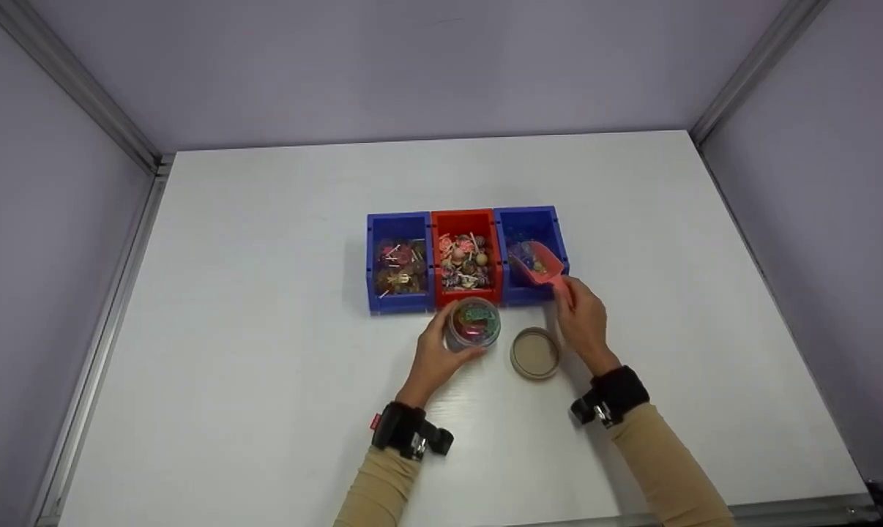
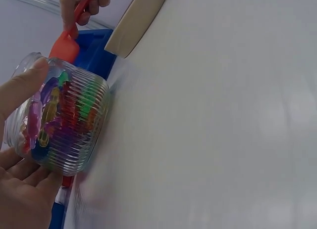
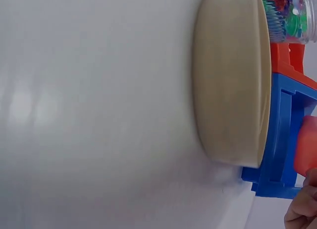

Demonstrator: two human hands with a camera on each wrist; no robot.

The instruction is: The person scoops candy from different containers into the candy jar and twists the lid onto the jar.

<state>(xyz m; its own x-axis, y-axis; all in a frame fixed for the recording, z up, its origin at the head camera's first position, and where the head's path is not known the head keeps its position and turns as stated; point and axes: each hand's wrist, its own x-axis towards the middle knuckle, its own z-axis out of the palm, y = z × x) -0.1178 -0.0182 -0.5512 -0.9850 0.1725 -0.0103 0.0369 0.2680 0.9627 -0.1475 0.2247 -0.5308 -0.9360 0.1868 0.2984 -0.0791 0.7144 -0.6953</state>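
- Blue bin (image 1: 401,225), at 10 o'clock from the jar: it holds lollipop-like pieces (image 1: 401,267) in pink and gold.
- Left of the two hands (image 1: 433,360), between 7 and 8 o'clock from the jar: thumb and fingers are spread to the jar's width and curve round it, gripping its sides.
- Red bin (image 1: 463,221), at 12 o'clock, full of small stick-mounted balls (image 1: 463,263).
- Clear ribbed jar (image 2: 79,150), just in front of the red bin, with bright translucent pieces inside; whether its base meets the table is hard to tell.
- Second blue bin (image 1: 527,218), at 1 o'clock.
- Beige round lid (image 1: 535,355), on the table (image 1: 266,366) at 4 o'clock.
- Pink-red scoop (image 1: 549,262), tipped into the second blue bin.
- Right hand (image 1: 584,318), at 3 o'clock: fingers curled closely round the scoop's handle.
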